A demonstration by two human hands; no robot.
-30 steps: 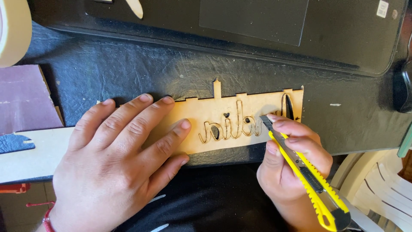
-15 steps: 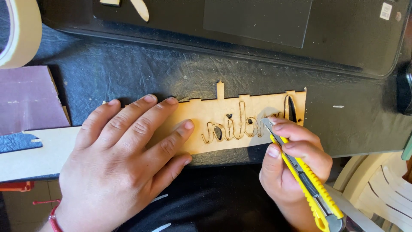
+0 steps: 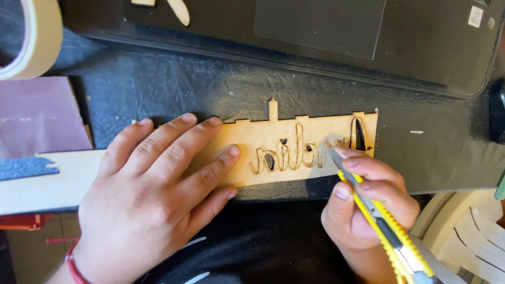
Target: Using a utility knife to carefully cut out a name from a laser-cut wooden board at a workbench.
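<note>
While my left hand [image 3: 152,205] lies flat, open, pinning the plywood [image 3: 294,152] to the black mat [image 3: 210,89] | right hand [image 3: 368,210] closed around the knife [image 3: 384,226], blade at cut lettering | risk: blade slips toward left fingers, or thin strokes snap.

Left hand [image 3: 142,210]: bare, with thick fingers and short, rounded nails. Well back from the fingers, at the wrist, a thin red cord bracelet [image 3: 73,265], partly cut off by the lower edge. Right hand [image 3: 368,210]: bare too, nails trimmed short, knuckles creased just behind the fingers. Below and between both sets of fingers, a black garment [image 3: 263,242], marked with a few thin white streaks [image 3: 194,243] nearer the left fingers than the right.
</note>
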